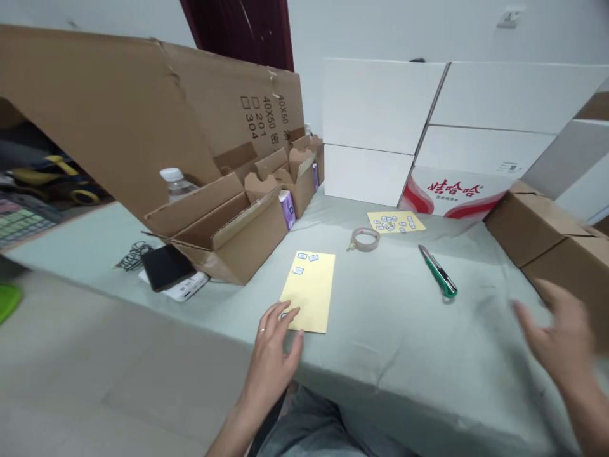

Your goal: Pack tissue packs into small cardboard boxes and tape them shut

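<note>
My left hand (275,346) rests with spread fingers on the lower left part of a yellow paper sheet (314,295). A small blue-edged label (297,271) and two others lie near the sheet's top left. Part of another label shows by my fingertips. Over the table's right side, my right hand (561,330) is blurred by motion, its thumb and fingers apart and nothing seen between them. To its left lies a green utility knife (438,273) with the blade out. Beyond are a roll of clear tape (365,240) and another yellow sheet (375,217) bearing several small labels.
Open brown cardboard boxes (257,244) line the left, with a black phone (167,266) and a cable (134,255) beside them. White cartons (371,171) stand at the back. A brown box (556,247) is close to my right hand.
</note>
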Motion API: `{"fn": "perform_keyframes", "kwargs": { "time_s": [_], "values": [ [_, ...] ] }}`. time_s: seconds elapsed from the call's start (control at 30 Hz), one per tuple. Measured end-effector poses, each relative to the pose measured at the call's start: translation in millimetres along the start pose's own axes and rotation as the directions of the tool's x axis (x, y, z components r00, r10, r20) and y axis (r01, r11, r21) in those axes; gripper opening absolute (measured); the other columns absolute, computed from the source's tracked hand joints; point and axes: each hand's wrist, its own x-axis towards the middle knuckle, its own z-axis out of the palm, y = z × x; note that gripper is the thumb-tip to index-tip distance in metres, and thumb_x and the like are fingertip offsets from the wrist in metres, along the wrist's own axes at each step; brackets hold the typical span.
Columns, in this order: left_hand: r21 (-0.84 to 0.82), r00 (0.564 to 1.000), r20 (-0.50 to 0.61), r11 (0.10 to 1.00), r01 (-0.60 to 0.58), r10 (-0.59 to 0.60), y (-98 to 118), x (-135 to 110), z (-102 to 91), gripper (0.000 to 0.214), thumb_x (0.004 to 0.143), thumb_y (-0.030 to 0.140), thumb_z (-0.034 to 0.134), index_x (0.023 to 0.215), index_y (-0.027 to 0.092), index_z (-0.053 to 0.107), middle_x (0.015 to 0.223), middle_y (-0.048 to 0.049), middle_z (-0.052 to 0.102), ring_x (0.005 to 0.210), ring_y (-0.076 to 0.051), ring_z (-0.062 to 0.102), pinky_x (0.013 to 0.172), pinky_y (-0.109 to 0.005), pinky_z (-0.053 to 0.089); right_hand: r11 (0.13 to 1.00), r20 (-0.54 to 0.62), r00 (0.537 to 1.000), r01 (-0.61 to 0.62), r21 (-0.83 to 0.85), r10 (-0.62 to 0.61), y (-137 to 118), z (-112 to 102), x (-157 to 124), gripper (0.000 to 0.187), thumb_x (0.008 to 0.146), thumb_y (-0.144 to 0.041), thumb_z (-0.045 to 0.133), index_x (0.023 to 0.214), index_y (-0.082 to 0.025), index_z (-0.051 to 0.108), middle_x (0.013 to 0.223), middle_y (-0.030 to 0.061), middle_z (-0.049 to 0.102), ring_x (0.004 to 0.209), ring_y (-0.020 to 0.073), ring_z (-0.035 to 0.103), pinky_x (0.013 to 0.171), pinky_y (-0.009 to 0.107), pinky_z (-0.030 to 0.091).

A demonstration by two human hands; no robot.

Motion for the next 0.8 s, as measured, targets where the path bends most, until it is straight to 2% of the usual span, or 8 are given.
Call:
{"fn": "perform_keyframes", "kwargs": {
  "time_s": [0.03, 0.07, 0.13, 0.23, 0.3, 0.4, 0.57, 0.8],
  "values": [
    [0.068, 0.998, 0.066, 0.998, -0.008, 0.004, -2.1, -4.1, 3.6, 0.039, 0.091, 0.035, 0.049, 0.125, 0.021, 0.061, 0.135, -0.0158, 0.056, 0.132, -0.034, 0.045, 0.106, -0.058, 0.041, 0.995, 0.129, 0.987, 0.098, 0.02, -0.1, -19.8, 14.3, 6.0, 0.069, 0.093, -0.06, 0.037, 0.145, -0.013, 0.035, 0.134, 0.0235, 0.049, 0.125, 0.0336, 0.049, 0.104, 0.042, 0.039],
    [0.134, 0.991, 0.133, 0.991, -0.02, 0.003, -3.1, -9.0, 8.0, 0.044, 0.092, 0.037, 0.049, 0.132, 0.022, 0.058, 0.141, -0.0164, 0.052, 0.137, -0.036, 0.04, 0.107, -0.061, 0.037, 0.989, 0.204, 0.968, 0.143, 0.031, -0.146, -36.4, 30.1, 12.4, 0.065, 0.093, -0.058, 0.038, 0.142, -0.015, 0.04, 0.134, 0.0191, 0.051, 0.125, 0.0305, 0.049, 0.104, 0.038, 0.04],
    [0.248, 0.971, 0.241, 0.967, -0.061, -0.001, -3.6, -19.2, 17.1, 0.052, 0.092, 0.041, 0.05, 0.142, 0.026, 0.049, 0.152, -0.0161, 0.042, 0.143, -0.039, 0.032, 0.108, -0.066, 0.032, 0.989, 0.268, 0.953, 0.145, 0.009, -0.142, -59.0, 62.2, 25.3, 0.059, 0.093, -0.052, 0.04, 0.137, -0.015, 0.046, 0.13, 0.0178, 0.054, 0.122, 0.0305, 0.051, 0.101, 0.039, 0.042],
    [0.324, 0.944, 0.328, 0.937, -0.134, 0.022, -4.5, -25.8, 24.9, 0.059, 0.093, 0.048, 0.048, 0.148, 0.03, 0.038, 0.159, -0.015, 0.031, 0.147, -0.039, 0.024, 0.11, -0.065, 0.029, 0.993, 0.308, 0.949, 0.097, -0.061, -0.074, -70.1, 99.7, 41.0, 0.059, 0.091, -0.048, 0.044, 0.135, -0.009, 0.049, 0.116, 0.0202, 0.058, 0.11, 0.0337, 0.055, 0.092, 0.043, 0.046],
    [0.327, 0.929, 0.367, 0.93, -0.165, 0.036, -4.9, -20.0, 24.4, 0.061, 0.093, 0.052, 0.046, 0.15, 0.031, 0.035, 0.159, -0.0145, 0.028, 0.147, -0.039, 0.023, 0.111, -0.063, 0.03, 0.992, 0.338, 0.939, 0.096, -0.087, -0.062, -69.0, 113.4, 48.5, 0.053, 0.09, -0.042, 0.045, 0.132, -0.01, 0.052, 0.107, 0.0183, 0.061, 0.103, 0.033, 0.057, 0.084, 0.041, 0.048],
    [0.307, 0.9, 0.437, 0.939, -0.154, 0.004, -1.5, 3.0, 19.0, 0.064, 0.093, 0.055, 0.046, 0.15, 0.03, 0.034, 0.16, -0.0148, 0.025, 0.148, -0.039, 0.021, 0.113, -0.062, 0.028, 0.988, 0.351, 0.934, 0.114, -0.109, -0.069, -64.0, 120.8, 56.7, 0.046, 0.09, -0.032, 0.041, 0.128, -0.011, 0.054, 0.104, 0.0166, 0.062, 0.099, 0.0312, 0.058, 0.079, 0.038, 0.048],
    [0.271, 0.821, 0.563, 0.96, -0.074, -0.096, 7.5, 61.9, 19.1, 0.068, 0.091, 0.053, 0.049, 0.151, 0.022, 0.034, 0.161, -0.0184, 0.017, 0.149, -0.039, 0.012, 0.116, -0.061, 0.02, 0.981, 0.335, 0.939, 0.129, -0.145, -0.073, -60.0, 124.2, 68.5, 0.045, 0.092, -0.031, 0.038, 0.127, -0.007, 0.055, 0.106, 0.0194, 0.063, 0.1, 0.0326, 0.057, 0.083, 0.039, 0.047],
    [0.211, 0.812, 0.583, 0.972, -0.104, -0.039, -5.0, 141.8, 51.5, 0.067, 0.092, 0.052, 0.047, 0.149, 0.017, 0.037, 0.16, -0.0196, 0.02, 0.15, -0.038, 0.011, 0.117, -0.06, 0.016, 0.973, 0.333, 0.939, 0.156, -0.17, -0.092, -69.7, 139.7, 82.3, 0.042, 0.093, -0.028, 0.037, 0.126, -0.009, 0.056, 0.105, 0.0177, 0.065, 0.096, 0.0323, 0.057, 0.083, 0.04, 0.046]
  ]
}}
